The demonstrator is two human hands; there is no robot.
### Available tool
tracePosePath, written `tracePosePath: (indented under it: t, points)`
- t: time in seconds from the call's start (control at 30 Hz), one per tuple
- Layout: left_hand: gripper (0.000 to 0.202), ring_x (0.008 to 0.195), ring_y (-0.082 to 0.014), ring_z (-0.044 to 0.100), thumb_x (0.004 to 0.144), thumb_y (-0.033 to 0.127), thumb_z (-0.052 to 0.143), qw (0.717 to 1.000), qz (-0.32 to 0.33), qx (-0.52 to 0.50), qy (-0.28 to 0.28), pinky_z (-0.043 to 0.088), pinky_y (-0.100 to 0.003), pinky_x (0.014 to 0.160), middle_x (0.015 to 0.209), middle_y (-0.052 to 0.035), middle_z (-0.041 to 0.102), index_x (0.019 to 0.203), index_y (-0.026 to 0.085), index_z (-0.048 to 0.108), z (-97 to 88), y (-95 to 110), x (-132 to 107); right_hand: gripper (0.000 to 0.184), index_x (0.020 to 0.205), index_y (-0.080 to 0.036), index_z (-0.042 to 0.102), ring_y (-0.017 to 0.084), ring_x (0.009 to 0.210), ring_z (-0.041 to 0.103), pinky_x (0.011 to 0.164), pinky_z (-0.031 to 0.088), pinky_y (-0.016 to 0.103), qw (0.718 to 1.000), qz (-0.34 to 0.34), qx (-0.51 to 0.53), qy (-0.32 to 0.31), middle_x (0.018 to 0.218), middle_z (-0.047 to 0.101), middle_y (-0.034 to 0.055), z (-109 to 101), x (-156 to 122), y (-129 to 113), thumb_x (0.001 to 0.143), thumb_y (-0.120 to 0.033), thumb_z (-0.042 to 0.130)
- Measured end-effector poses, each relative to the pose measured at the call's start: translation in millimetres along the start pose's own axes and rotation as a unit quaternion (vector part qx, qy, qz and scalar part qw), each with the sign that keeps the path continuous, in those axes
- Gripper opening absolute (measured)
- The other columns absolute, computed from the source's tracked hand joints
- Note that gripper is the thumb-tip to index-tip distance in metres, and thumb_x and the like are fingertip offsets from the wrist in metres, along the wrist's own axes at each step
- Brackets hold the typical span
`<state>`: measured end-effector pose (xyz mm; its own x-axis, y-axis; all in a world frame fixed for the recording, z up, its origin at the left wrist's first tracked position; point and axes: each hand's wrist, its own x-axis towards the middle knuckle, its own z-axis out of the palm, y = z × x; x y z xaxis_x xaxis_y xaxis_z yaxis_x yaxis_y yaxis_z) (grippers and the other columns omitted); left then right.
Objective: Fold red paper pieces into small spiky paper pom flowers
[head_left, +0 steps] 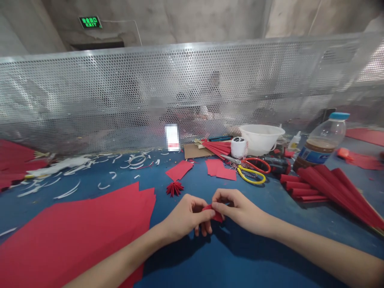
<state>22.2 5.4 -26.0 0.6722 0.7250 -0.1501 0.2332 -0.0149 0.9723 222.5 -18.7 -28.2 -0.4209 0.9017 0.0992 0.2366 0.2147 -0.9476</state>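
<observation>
Between my two hands, just above the blue table, is a small piece of red paper. My left hand pinches its left side between thumb and fingers. The fingers of my right hand close on its upper right edge. My fingers cover much of the paper, so its folds are hard to make out. Beyond my left hand lies a small pleated red paper rosette, touching or close to a red paper piece. Small red paper rectangles lie beyond my right hand.
Large red sheets cover the table's left front. Scissors with red and yellow handles, a thread spool, a white bowl and a bottle stand right. Folded red paper lies nearer. A perforated metal screen borders the back.
</observation>
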Motion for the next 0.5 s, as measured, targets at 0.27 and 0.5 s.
tracePosePath:
  t: [0.27, 0.5]
  points:
    - [0.027, 0.047, -0.0105, 0.059, 0.085, 0.037, 0.062, 0.999, 0.012, -0.012, 0.031, 0.043, -0.017, 0.042, 0.062, -0.0042, 0.067, 0.078, 0.012, 0.066, 2.2, -1.9, -0.2, 0.016, 0.076, -0.015, 0.059, 0.011, 0.054, 0.053, 0.053, 0.041, 0.021, 0.998, 0.029, 0.045, -0.039, 0.062, 0.061, -0.0002, -2.5, 2.2, 5.4, 0.087, -0.027, 0.058]
    - [0.033, 0.049, -0.0108, 0.058, 0.087, 0.045, 0.06, 0.997, 0.036, 0.012, 0.069, 0.039, -0.017, 0.042, 0.061, -0.0032, 0.065, 0.079, 0.013, 0.064, 3.0, 0.4, -1.1, 0.02, 0.07, -0.015, 0.059, 0.01, 0.048, 0.054, 0.046, 0.039, 0.019, 0.994, 0.054, 0.072, -0.064, 0.054, 0.059, -0.0021, -5.8, 3.0, 6.2, 0.082, -0.029, 0.065]
